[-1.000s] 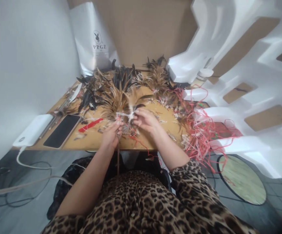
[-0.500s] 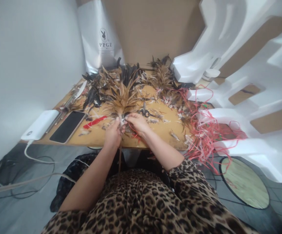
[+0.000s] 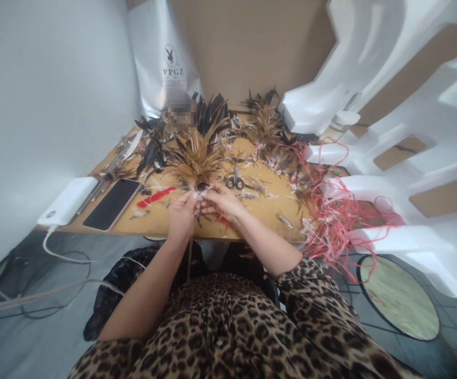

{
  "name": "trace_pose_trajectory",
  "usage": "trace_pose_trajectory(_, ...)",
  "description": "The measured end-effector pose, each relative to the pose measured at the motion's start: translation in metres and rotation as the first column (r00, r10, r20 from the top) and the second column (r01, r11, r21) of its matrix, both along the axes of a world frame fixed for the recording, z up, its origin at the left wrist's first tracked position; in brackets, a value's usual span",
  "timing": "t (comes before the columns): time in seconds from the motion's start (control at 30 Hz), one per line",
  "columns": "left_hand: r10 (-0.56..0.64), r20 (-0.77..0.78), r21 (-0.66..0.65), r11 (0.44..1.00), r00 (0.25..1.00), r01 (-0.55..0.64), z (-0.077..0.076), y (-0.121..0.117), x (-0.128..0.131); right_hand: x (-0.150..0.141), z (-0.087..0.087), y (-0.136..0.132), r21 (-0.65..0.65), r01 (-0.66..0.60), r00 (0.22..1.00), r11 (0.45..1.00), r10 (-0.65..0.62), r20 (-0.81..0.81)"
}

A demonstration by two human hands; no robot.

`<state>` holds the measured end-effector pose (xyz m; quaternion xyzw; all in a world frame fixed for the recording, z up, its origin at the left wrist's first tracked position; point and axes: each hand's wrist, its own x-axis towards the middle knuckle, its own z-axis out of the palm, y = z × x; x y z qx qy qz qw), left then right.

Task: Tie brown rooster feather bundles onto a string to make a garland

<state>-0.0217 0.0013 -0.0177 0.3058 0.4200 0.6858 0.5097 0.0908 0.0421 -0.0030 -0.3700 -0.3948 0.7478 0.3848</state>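
A fanned bunch of brown feathers [image 3: 195, 157] stands out beyond my fingertips, its whitish base between my hands. My left hand [image 3: 182, 209] is closed, thumb and fingers pinching that base. Close against it, my right hand [image 3: 223, 202] is closed too, its fingertips at the same base. A thin brown strip [image 3: 190, 262] hangs below my left hand. Small scissors [image 3: 235, 181] lie just beyond my right hand, and a red strip [image 3: 156, 197] lies left of the bunch. Fine detail between the fingertips is too small to make out.
Loose feathers [image 3: 262, 123] cover the back of the wooden table [image 3: 161, 225]. A phone [image 3: 112, 204] and a white power bank [image 3: 68, 201] with a cable lie at left. Tangled pink string [image 3: 342, 226] hangs over white foam pieces [image 3: 394, 237] at right. A silver bag [image 3: 161, 63] stands behind.
The feather bunch has tipped slightly lower and to the left. My hands have drawn closer together at its base, with the right fingers now more curled.
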Motion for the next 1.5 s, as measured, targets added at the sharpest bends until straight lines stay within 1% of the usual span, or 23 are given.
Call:
trace_pose_trajectory(0.1,0.027,-0.067,0.003,1.0,0.997,-0.026,-0.002,0.001,-0.008,0.006,0.002,-0.004,0.013,-0.175,0.983,0.985,0.173,0.068)
trace_pose_trajectory(0.13,0.038,-0.092,0.004,0.999,0.995,-0.038,-0.002,0.001,-0.011,0.008,0.002,-0.006,0.04,-0.207,0.973,0.977,0.201,0.112)
trace_pose_trajectory(0.2,0.061,-0.143,0.012,0.998,0.988,-0.06,-0.005,0.001,-0.015,0.01,0.005,-0.01,0.149,-0.218,0.958,0.965,0.182,0.222)
trace_pose_trajectory(0.23,0.077,-0.17,0.021,0.997,0.982,-0.074,-0.006,0.001,-0.015,0.01,0.006,-0.012,0.239,-0.211,0.948,0.948,0.139,0.285)
trace_pose_trajectory(0.27,0.094,-0.199,0.031,0.995,0.975,-0.09,-0.007,0.001,-0.016,0.01,0.008,-0.014,0.345,-0.208,0.935,0.915,0.082,0.345)
trace_pose_trajectory(0.33,0.133,-0.265,0.051,0.991,0.955,-0.124,-0.009,-0.001,-0.015,0.009,0.012,-0.02,0.541,-0.246,0.894,0.804,-0.028,0.448)
trace_pose_trajectory(0.4,0.174,-0.344,0.067,0.985,0.923,-0.161,-0.011,-0.002,-0.015,0.006,0.015,-0.025,0.648,-0.299,0.851,0.701,-0.112,0.513)
trace_pose_trajectory(0.43,0.189,-0.388,0.073,0.982,0.902,-0.174,-0.012,-0.002,-0.016,0.005,0.017,-0.026,0.669,-0.312,0.838,0.675,-0.135,0.528)
trace_pose_trajectory(0.47,0.2,-0.434,0.083,0.98,0.878,-0.182,-0.012,-0.002,-0.017,0.004,0.018,-0.028,0.675,-0.316,0.835,0.667,-0.143,0.531)
trace_pose_trajectory(0.53,0.23,-0.538,0.13,0.973,0.811,-0.19,-0.012,-0.003,-0.022,0.003,0.024,-0.027,0.662,-0.326,0.839,0.675,-0.116,0.531)
trace_pose_trajectory(0.6,0.26,-0.655,0.205,0.965,0.71,-0.165,-0.01,-0.003,-0.028,0.004,0.035,-0.023,0.64,-0.391,0.819,0.661,-0.067,0.57)
trace_pose_trajectory(0.67,0.273,-0.762,0.271,0.958,0.588,-0.095,-0.004,-0.005,-0.032,0.006,0.051,-0.017,0.623,-0.496,0.76,0.604,-0.045,0.648)
trace_pose_trajectory(0.77,0.255,-0.864,0.297,0.954,0.433,0.03,0.005,-0.008,-0.032,0.009,0.079,-0.002,0.641,-0.582,0.676,0.5,-0.14,0.723)
trace_pose_trajectory(0.83,0.255,-0.886,0.303,0.95,0.386,0.069,0.011,-0.01,-0.029,0.008,0.093,0.01,0.655,-0.613,0.619,0.442,-0.247,0.746)
trace_pose_trajectory(0.93,0.261,-0.893,0.31,0.947,0.367,0.081,0.016,-0.012,-0.026,0.004,0.104,0.029,0.633,-0.682,0.51,0.366,-0.382,0.77)
trace_pose_trajectory(1.03,0.244,-0.913,0.284,0.956,0.328,0.079,0.019,-0.014,-0.026,-0.005,0.105,0.043,0.592,-0.732,0.444,0.338,-0.424,0.79)
trace_pose_trajectory(1.2,0.202,-0.954,0.25,0.944,0.222,0.217,0.018,-0.015,-0.037,-0.014,0.104,0.059,0.564,-0.74,0.469,0.366,-0.321,0.823)
trace_pose_trajectory(1.27,0.211,-0.951,0.261,0.939,0.225,0.223,0.019,-0.017,-0.046,-0.006,0.106,0.069,0.542,-0.742,0.497,0.395,-0.219,0.84)
trace_pose_trajectory(1.33,0.204,-0.939,0.264,0.943,0.276,0.202,0.024,-0.023,-0.058,0.011,0.11,0.08,0.509,-0.728,0.539,0.459,-0.076,0.839)
trace_pose_trajectory(1.4,0.137,-0.924,0.224,0.951,0.358,0.214,0.032,-0.032,-0.068,0.035,0.112,0.087,0.458,-0.676,0.596,0.577,0.062,0.801)
trace_pose_trajectory(1.43,0.087,-0.9,0.195,0.957,0.427,0.216,0.036,-0.037,-0.072,0.047,0.113,0.087,0.419,-0.621,0.637,0.662,0.115,0.762)
trace_pose_trajectory(1.47,0.026,-0.86,0.161,0.961,0.51,0.224,0.041,-0.042,-0.075,0.059,0.112,0.086,0.379,-0.516,0.713,0.769,0.139,0.687)
trace_pose_trajectory(1.5,-0.049,-0.795,0.108,0.969,0.605,0.221,0.046,-0.047,-0.076,0.07,0.109,0.084,0.333,-0.358,0.808,0.873,0.111,0.578)
